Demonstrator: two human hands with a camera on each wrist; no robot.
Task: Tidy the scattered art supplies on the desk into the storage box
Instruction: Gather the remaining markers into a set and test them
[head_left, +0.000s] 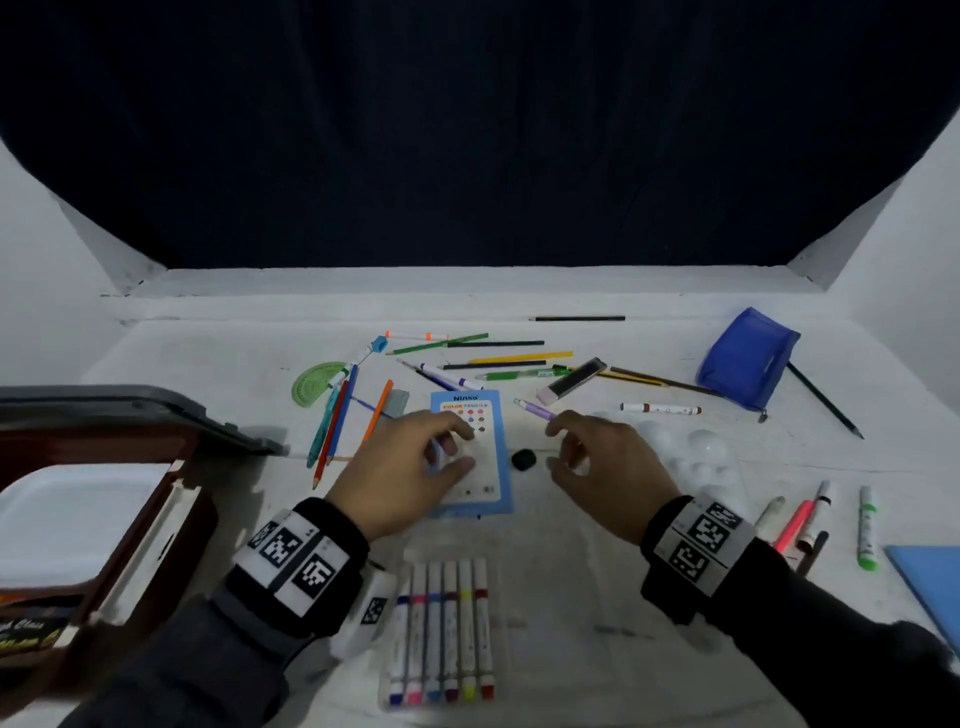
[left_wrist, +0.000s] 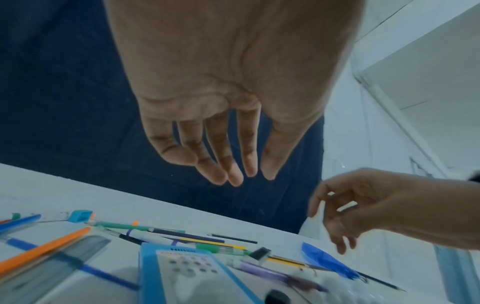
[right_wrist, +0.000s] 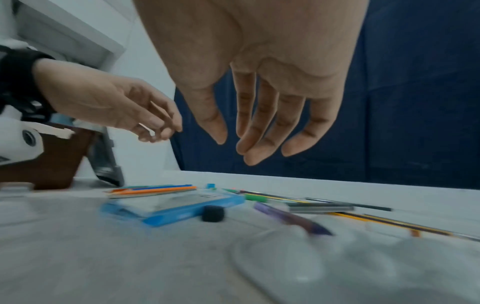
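Observation:
Both my hands hover empty over the white desk (head_left: 571, 597). My left hand (head_left: 457, 447) (left_wrist: 239, 174) has relaxed fingers just above the blue colour-pencil box (head_left: 493, 467) (left_wrist: 182, 273) (right_wrist: 171, 207). My right hand (head_left: 561, 447) (right_wrist: 233, 148) hangs loosely spread beside a purple pen (head_left: 535, 410) (right_wrist: 291, 218). A small black cap (head_left: 523, 459) (right_wrist: 213, 213) lies between the hands. The open brown storage box (head_left: 135, 540) (right_wrist: 52, 160) stands at the left. Several pencils and pens (head_left: 467, 358) lie scattered behind.
A pack of several markers (head_left: 441, 629) lies near the front edge. A clear paint palette (head_left: 696, 457) lies under my right hand, with loose markers (head_left: 810, 519) beyond it. A blue pouch (head_left: 748, 358) sits back right, a green protractor (head_left: 317, 382) back left.

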